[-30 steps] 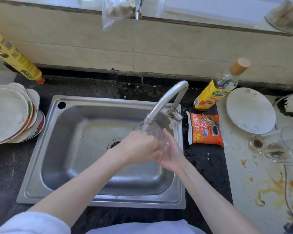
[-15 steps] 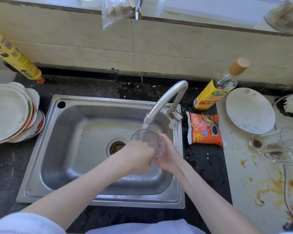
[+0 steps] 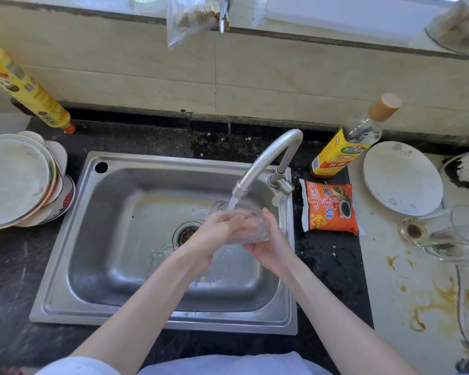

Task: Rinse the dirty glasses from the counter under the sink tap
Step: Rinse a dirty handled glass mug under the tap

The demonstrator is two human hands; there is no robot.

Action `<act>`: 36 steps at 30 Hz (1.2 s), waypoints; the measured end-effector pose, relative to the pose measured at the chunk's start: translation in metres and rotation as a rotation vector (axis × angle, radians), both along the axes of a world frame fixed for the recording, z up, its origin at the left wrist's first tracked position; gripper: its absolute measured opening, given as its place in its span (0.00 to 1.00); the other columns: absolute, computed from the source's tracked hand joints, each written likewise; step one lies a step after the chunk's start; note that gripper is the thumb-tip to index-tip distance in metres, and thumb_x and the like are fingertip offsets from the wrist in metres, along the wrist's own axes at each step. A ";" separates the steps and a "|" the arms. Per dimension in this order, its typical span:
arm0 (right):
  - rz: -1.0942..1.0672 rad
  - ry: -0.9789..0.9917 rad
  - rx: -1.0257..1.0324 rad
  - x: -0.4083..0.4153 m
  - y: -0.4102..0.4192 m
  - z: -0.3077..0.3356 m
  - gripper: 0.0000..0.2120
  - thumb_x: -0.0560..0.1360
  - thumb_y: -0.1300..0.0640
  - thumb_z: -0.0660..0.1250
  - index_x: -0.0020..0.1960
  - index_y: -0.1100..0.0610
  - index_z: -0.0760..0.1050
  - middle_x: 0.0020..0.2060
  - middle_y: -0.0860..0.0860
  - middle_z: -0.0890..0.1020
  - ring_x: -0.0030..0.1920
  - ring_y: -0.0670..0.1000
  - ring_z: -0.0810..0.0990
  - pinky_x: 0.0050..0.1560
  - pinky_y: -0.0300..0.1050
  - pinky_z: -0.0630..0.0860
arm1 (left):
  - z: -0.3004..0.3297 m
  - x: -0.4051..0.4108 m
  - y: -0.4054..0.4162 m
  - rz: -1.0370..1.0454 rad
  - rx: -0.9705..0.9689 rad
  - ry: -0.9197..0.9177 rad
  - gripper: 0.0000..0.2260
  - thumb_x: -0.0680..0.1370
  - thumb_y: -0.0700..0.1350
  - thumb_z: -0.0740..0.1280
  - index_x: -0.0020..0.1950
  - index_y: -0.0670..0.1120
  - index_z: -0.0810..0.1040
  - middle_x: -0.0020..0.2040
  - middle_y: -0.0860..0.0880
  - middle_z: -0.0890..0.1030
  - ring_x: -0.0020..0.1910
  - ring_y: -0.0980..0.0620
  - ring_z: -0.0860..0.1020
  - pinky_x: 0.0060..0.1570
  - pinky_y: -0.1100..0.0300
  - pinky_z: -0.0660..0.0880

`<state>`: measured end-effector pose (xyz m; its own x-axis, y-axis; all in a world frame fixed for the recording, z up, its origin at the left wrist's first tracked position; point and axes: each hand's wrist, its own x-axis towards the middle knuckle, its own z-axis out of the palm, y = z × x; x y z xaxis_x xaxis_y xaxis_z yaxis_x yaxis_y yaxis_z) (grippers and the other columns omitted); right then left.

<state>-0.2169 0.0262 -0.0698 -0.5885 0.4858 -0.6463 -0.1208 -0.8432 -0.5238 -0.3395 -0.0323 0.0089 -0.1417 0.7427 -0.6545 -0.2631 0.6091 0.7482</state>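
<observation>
A clear glass [image 3: 255,234] is held over the steel sink [image 3: 114,239], right under the tap spout [image 3: 266,161]. Water streams from the spout into it. My right hand [image 3: 271,244] grips the glass from the right and below. My left hand [image 3: 217,231] reaches in from the left, with its fingers inside the glass. Several dirty glasses [image 3: 444,234] with brown residue lie on the stained white counter at the right.
A stack of plates [image 3: 16,180] sits left of the sink, with a yellow bottle [image 3: 25,87] behind it. An orange sauce packet [image 3: 331,207], a bottle with a tan cap [image 3: 352,139] and a white plate [image 3: 402,177] stand right of the tap.
The glass has tilted so its mouth faces the water stream, and my left hand's fingers have gone inside it. Both hands shifted slightly within the sink.
</observation>
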 end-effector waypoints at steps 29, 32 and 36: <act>0.905 -0.836 1.627 -0.014 -0.005 0.034 0.37 0.67 0.39 0.71 0.68 0.53 0.62 0.56 0.52 0.76 0.56 0.54 0.75 0.51 0.47 0.69 | -0.017 -0.016 -0.015 0.239 0.039 0.151 0.11 0.80 0.44 0.61 0.43 0.43 0.79 0.34 0.49 0.84 0.31 0.56 0.80 0.50 0.59 0.74; 0.730 -0.503 1.096 -0.014 0.001 0.047 0.33 0.66 0.45 0.74 0.67 0.42 0.64 0.55 0.42 0.78 0.57 0.44 0.77 0.54 0.40 0.73 | -0.003 -0.019 -0.008 0.062 0.159 0.413 0.12 0.80 0.46 0.60 0.43 0.44 0.79 0.35 0.51 0.83 0.30 0.60 0.79 0.34 0.71 0.71; 0.550 -0.274 0.563 -0.014 0.007 0.049 0.34 0.68 0.46 0.73 0.70 0.53 0.66 0.58 0.47 0.77 0.53 0.48 0.78 0.53 0.41 0.76 | -0.005 -0.036 -0.007 -0.160 0.295 0.736 0.10 0.80 0.46 0.59 0.44 0.46 0.76 0.36 0.55 0.78 0.36 0.58 0.75 0.39 0.64 0.69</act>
<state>-0.2304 0.0334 -0.0204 -0.6931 0.4687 -0.5477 0.4250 -0.3480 -0.8356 -0.3757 -0.0396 0.0042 -0.3374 0.9180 -0.2082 0.4334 0.3479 0.8313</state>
